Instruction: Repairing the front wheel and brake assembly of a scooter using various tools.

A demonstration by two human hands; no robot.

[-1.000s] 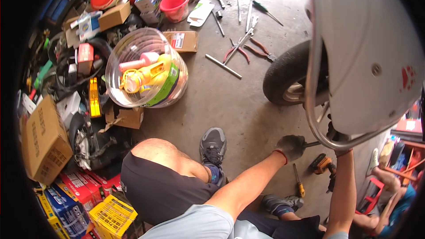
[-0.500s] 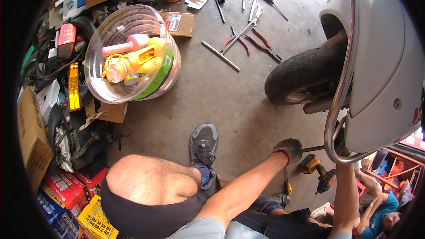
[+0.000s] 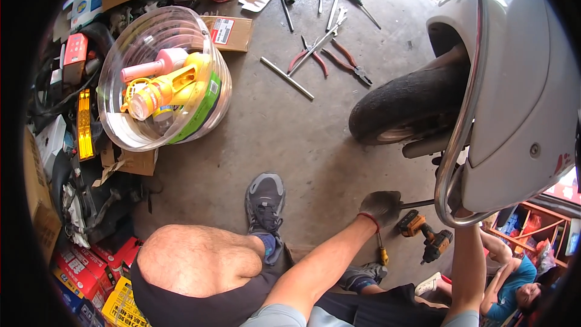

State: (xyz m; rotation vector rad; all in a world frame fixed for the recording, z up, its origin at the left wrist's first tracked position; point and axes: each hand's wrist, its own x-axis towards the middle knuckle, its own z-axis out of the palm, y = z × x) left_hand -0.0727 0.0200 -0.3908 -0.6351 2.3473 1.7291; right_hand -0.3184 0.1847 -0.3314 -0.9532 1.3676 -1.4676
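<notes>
A clear plastic bowl (image 3: 163,79) of yellow and pink toys sits on the floor (image 3: 284,139) at left. The gloved left hand (image 3: 380,206) has its fingers clamped on a tool handle (image 3: 417,204) under the scooter (image 3: 514,103). The right hand is hidden behind the scooter's chrome guard (image 3: 451,200); its fingers cannot be told.

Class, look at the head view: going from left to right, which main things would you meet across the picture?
Orange lamp → clear plastic bowl holding yellow and pink items → grey shoe → gloved left hand gripping a tool handle → cordless drill on the floor → chrome guard bar → white scooter body.
</notes>
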